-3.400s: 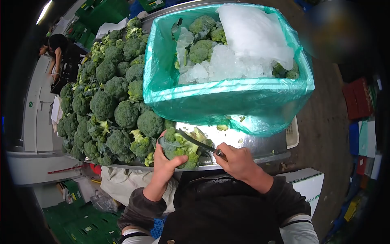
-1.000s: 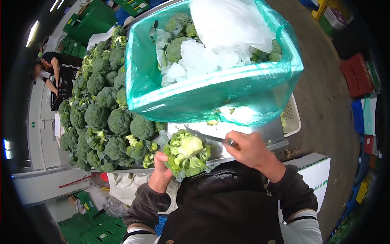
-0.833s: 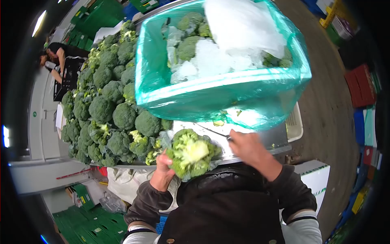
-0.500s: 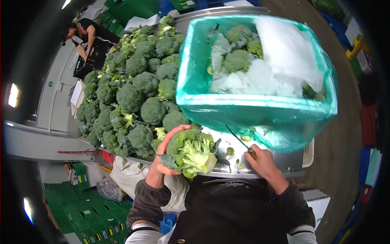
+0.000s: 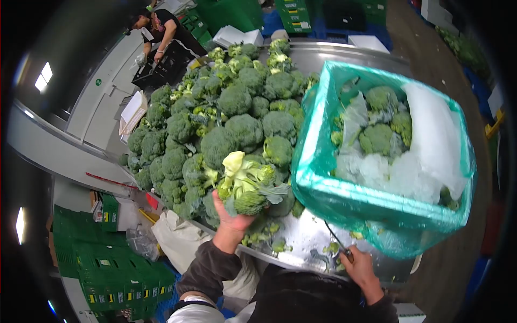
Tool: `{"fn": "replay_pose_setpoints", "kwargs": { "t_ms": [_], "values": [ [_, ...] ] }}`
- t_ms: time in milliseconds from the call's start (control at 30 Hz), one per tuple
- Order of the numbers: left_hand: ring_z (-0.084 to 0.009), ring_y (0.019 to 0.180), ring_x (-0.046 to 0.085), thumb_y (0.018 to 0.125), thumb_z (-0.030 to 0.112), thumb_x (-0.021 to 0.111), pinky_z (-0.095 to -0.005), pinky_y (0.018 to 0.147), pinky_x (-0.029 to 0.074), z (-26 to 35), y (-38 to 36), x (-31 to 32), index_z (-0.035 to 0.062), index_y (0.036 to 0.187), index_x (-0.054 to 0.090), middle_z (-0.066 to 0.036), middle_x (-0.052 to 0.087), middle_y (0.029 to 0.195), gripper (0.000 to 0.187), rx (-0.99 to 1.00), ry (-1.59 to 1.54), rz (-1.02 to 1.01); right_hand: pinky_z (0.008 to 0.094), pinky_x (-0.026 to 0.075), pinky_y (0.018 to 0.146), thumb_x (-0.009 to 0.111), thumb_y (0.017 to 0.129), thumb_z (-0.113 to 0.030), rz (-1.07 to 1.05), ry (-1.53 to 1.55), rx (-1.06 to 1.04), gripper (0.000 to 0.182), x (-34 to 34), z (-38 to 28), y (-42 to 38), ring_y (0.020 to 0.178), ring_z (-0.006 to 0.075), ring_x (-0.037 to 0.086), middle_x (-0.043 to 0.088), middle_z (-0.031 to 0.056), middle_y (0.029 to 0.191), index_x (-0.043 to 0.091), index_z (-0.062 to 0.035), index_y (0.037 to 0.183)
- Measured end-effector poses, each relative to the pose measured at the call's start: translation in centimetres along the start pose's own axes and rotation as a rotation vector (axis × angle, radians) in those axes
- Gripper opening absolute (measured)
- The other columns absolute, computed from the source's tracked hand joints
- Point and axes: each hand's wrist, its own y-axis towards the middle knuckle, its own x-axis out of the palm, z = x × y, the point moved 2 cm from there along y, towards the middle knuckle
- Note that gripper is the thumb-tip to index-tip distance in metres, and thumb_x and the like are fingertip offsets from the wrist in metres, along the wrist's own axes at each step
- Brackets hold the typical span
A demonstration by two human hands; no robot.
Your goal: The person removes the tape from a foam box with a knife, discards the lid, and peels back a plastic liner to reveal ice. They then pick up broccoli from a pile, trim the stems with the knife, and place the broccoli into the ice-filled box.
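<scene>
My left hand [image 5: 232, 219] grips a broccoli head [image 5: 247, 183], stalk end up and turned toward the big heap of broccoli [image 5: 215, 118] on the steel table [image 5: 307, 239]. The held head touches the near edge of that heap. My right hand [image 5: 362, 269] holds a knife [image 5: 338, 241] low over the table, its blade pointing up toward the green-lined box [image 5: 318, 177]. Small cut broccoli bits [image 5: 264, 237] lie on the steel between my hands.
The box with its green plastic liner holds broccoli and crushed ice [image 5: 409, 172] at the right. Another person [image 5: 161, 27] bends over a black crate at the far end. Green crates [image 5: 102, 269] are stacked on the floor at lower left.
My left hand has carried the trimmed broccoli head up and left to the heap. My right hand with the knife has dropped back toward the table's near edge. The view has swung left.
</scene>
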Motion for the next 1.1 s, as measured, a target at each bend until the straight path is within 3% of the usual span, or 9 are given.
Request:
{"fn": "replay_pose_setpoints", "kwargs": {
  "t_ms": [200,400,500,633,833,900,933,1000,1100],
  "values": [
    [-0.0286,0.098,0.058,0.065,0.021,0.061,-0.0436,0.088,0.048,14.5,8.3,5.0,0.0,0.125,0.043,-0.014,0.056,0.112,0.067,0.518,0.788,0.31,0.0409,0.043,0.048,0.068,0.079,-0.022,0.022,-0.091,0.083,0.023,-0.9,0.1,0.2,0.053,0.0348,0.058,0.054,0.0131,0.054,0.054,-0.004,0.076],
    [-0.0345,0.114,0.045,0.061,0.015,0.076,-0.0406,0.097,0.038,24.8,18.6,6.8,0.001,0.121,0.043,-0.017,0.046,0.121,0.07,1.376,2.453,0.447,0.0389,0.042,0.046,0.069,0.078,-0.019,0.084,-0.139,0.112,0.023,-0.3,0.2,0.7,0.05,0.0336,0.057,0.052,0.013,0.052,0.053,-0.0033,0.074],
    [-0.038,0.13,0.029,0.065,0.025,0.079,-0.0458,0.104,0.032,30.3,23.2,-1.8,0.0054,0.132,0.037,-0.02,0.034,0.139,0.082,0.731,2.791,0.711,0.0413,0.045,0.049,0.067,0.08,-0.025,0.097,-0.069,0.178,0.023,0.2,0.2,0.5,0.055,0.0347,0.059,0.056,0.0121,0.055,0.056,-0.0057,0.082],
    [-0.0426,0.136,0.013,0.065,0.032,0.08,-0.0506,0.11,0.018,35.2,27.3,-5.4,0.0072,0.141,0.026,-0.025,0.018,0.147,0.096,0.807,2.926,0.682,0.0438,0.047,0.051,0.064,0.082,-0.029,0.088,-0.148,0.123,0.024,1.2,1.2,0.4,0.056,0.0349,0.06,0.059,0.0116,0.058,0.054,-0.0081,0.089],
    [-0.0438,0.13,0.029,0.069,0.047,0.075,-0.049,0.106,0.027,35.7,30.1,-3.1,0.0021,0.136,0.036,-0.03,0.035,0.137,0.09,0.777,2.233,1.664,0.0452,0.047,0.055,0.061,0.084,-0.029,0.046,-0.128,0.122,0.024,0.9,1.2,0.8,0.062,0.0354,0.061,0.061,0.0106,0.065,0.053,-0.0087,0.092],
    [-0.0387,0.118,0.048,0.07,0.048,0.073,-0.0444,0.099,0.038,37.5,33.9,-3.2,-0.0003,0.125,0.051,-0.024,0.052,0.125,0.077,0.551,2.455,1.284,0.0453,0.047,0.056,0.061,0.084,-0.029,0.03,-0.09,0.131,0.024,0.7,1.4,0.7,0.064,0.0345,0.061,0.062,0.0102,0.067,0.053,-0.0084,0.092],
    [-0.0282,0.103,0.06,0.073,0.041,0.072,-0.0372,0.091,0.045,36.3,36.2,-4.0,-0.0006,0.115,0.06,-0.016,0.063,0.11,0.061,0.912,2.341,0.667,0.0453,0.047,0.056,0.061,0.084,-0.029,0.03,-0.09,0.132,0.024,0.8,1.6,0.6,0.064,0.0345,0.061,0.062,0.0102,0.067,0.053,-0.0084,0.092],
    [-0.0153,0.097,0.061,0.084,0.011,0.064,-0.026,0.085,0.046,21.4,35.2,4.9,0.0024,0.113,0.061,-0.009,0.065,0.106,0.031,0.73,1.93,-0.036,0.0448,0.047,0.055,0.061,0.084,-0.029,0.018,-0.084,0.096,0.023,1.1,2.2,0.5,0.062,0.034,0.061,0.062,0.0096,0.065,0.052,-0.0087,0.091],
    [-0.0218,0.096,0.062,0.076,0.005,0.067,-0.0311,0.086,0.047,-0.6,27.3,16.3,0.0024,0.11,0.061,-0.008,0.065,0.103,0.034,0.452,1.92,-0.709,0.0442,0.047,0.053,0.061,0.084,-0.029,0.047,-0.122,0.015,0.022,1.1,2.2,0.8,0.06,0.0335,0.061,0.061,0.0094,0.064,0.052,-0.0092,0.089]
  ]
}}
